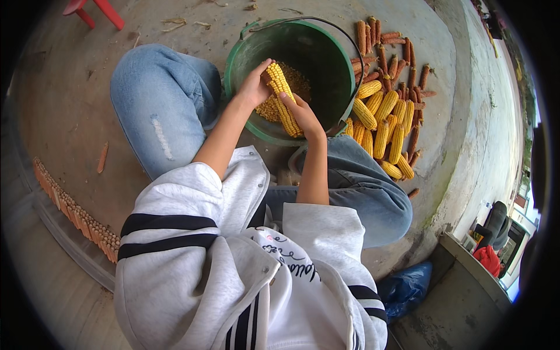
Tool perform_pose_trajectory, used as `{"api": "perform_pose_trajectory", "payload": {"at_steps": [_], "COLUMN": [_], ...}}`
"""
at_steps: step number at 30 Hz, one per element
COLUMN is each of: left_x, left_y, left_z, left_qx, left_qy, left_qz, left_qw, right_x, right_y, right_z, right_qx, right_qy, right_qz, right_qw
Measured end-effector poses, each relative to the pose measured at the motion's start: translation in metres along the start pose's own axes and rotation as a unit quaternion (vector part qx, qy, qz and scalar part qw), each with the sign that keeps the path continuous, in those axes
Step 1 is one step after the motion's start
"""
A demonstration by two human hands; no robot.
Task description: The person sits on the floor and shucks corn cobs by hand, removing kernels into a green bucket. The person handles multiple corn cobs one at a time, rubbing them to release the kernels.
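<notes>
A full ear of yellow corn (284,101) slants over a green plastic bucket (237,52), its kernels mostly in place. My left hand (256,85) grips the ear's upper end, with the fingers wrapped partly out of sight behind it. Lower down, my right hand (305,114) holds the same ear from the right, thumb pressed along the kernels. Loose corn kernels (267,110) cover part of the bucket's bottom beneath both hands. The bucket's wire handle (350,41) hangs over its right rim. The bucket stands between my bent knees.
Right of the bucket, several unshelled corn ears (387,106) lie heaped against bare reddish cobs (382,59). Stacked bare cobs (78,214) line the left side. A red plastic stool (107,13) stands at upper left. A blue plastic bag (407,288) sits by a low wall (472,267).
</notes>
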State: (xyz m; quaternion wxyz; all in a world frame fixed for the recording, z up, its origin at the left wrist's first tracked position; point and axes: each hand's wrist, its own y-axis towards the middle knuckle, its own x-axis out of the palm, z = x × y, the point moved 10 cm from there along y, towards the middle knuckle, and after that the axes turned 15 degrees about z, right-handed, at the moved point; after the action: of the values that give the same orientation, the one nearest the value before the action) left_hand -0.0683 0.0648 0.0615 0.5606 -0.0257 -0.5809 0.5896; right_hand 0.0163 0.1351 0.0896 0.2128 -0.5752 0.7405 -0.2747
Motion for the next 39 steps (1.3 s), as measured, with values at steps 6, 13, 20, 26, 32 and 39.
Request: {"api": "perform_pose_trajectory", "payload": {"at_steps": [6,13,20,26,32,39], "left_x": [0.024,0.010,0.010,0.020,0.032,0.028], "left_y": [-0.017,-0.006,-0.009,-0.019,-0.025,-0.018], "left_z": [0.000,0.002,0.011,0.009,0.006,0.005], "left_qx": [-0.017,0.001,0.084,0.093,0.073,0.092], "left_qy": [0.009,0.026,0.130,0.169,0.111,0.155], "left_qz": [-0.099,-0.038,-0.020,-0.061,-0.159,-0.087], "left_qw": [0.995,0.999,0.988,0.979,0.978,0.980], "right_x": [0.004,0.008,0.001,0.000,-0.006,-0.017], "right_y": [-0.006,-0.003,-0.001,-0.003,-0.003,0.001], "right_z": [-0.006,-0.006,-0.004,-0.002,-0.009,-0.021], "right_qx": [0.025,0.005,0.012,0.038,0.026,-0.057], "right_qy": [0.063,0.021,0.015,0.067,0.081,-0.025], "right_qz": [-0.015,0.021,0.031,-0.020,-0.011,0.053], "right_qw": [0.998,1.000,0.999,0.997,0.996,0.997]}}
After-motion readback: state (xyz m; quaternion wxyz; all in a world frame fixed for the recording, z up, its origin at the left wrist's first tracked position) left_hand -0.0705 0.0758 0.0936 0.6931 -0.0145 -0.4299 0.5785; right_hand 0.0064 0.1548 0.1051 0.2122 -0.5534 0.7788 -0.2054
